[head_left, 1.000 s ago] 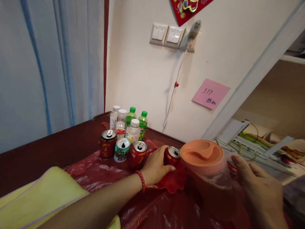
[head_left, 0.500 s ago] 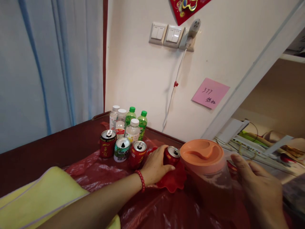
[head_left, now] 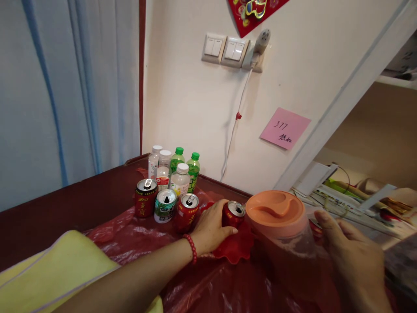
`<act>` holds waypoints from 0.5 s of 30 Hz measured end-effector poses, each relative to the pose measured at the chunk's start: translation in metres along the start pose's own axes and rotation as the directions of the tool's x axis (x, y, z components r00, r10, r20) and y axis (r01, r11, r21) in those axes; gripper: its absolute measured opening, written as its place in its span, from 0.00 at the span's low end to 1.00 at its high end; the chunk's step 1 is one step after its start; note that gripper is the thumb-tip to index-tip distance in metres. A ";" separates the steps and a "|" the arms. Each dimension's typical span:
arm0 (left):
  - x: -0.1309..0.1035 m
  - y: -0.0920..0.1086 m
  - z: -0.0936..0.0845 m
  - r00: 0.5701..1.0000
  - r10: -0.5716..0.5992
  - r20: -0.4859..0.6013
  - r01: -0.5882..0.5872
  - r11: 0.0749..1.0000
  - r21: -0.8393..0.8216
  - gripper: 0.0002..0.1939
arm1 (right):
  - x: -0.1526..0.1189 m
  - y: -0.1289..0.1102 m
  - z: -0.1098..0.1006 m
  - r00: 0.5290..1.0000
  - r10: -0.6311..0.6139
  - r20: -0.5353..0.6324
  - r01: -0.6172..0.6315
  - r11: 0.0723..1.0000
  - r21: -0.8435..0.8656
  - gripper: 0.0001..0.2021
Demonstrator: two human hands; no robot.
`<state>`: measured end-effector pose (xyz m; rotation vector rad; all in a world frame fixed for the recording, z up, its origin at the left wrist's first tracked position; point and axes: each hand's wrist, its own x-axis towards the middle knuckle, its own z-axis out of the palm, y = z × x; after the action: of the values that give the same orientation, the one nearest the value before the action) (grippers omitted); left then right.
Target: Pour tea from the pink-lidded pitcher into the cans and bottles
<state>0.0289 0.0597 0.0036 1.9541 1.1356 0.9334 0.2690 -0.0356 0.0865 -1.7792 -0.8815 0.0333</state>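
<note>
My left hand (head_left: 211, 226), with a red bead bracelet at the wrist, is curled round a red drink can (head_left: 233, 214). Its thumb lies in front, while the other fingers are partly hidden behind. The can has an opened top and stands at a red scalloped-edge dish (head_left: 236, 248). At the right, my right hand (head_left: 352, 248) is closed on the handle of a clear plastic pitcher (head_left: 293, 243) with an orange lid (head_left: 276, 213). The pitcher is close beside the can. Its lower part blends into the dark red surface.
Left of my hand stand several drink cans (head_left: 165, 206) and several bottles (head_left: 180, 178) with white or green caps. Red plastic film (head_left: 130, 234) covers part of the dark table (head_left: 81, 195). A yellow cloth (head_left: 65, 265) lies front left. Another red can (head_left: 315, 227) shows behind the pitcher.
The whole view has shifted slightly. Both hands keep their hold on the can and the pitcher, with no clear movement among the objects.
</note>
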 end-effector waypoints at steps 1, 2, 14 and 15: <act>0.000 0.000 0.000 1.000 0.001 0.000 -0.001 1.000 0.000 0.37 | 0.000 0.000 0.000 1.000 -0.003 -0.001 0.003 1.000 0.000 0.23; 0.000 0.000 0.000 1.000 0.002 0.000 -0.002 1.000 0.001 0.37 | 0.000 0.000 0.000 1.000 -0.005 -0.002 0.005 1.000 -0.002 0.23; -0.001 0.001 0.000 1.000 0.007 -0.004 -0.007 1.000 -0.011 0.37 | 0.000 -0.001 -0.001 0.998 -0.066 0.003 0.066 0.998 -0.018 0.25; -0.001 0.001 0.000 1.000 0.008 -0.004 -0.008 1.000 -0.013 0.37 | 0.001 -0.001 -0.001 0.998 -0.066 0.002 0.066 0.998 -0.010 0.25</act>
<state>0.0289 0.0584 0.0043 1.9489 1.1223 0.9472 0.2692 -0.0358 0.0879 -1.7581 -0.9429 -0.0125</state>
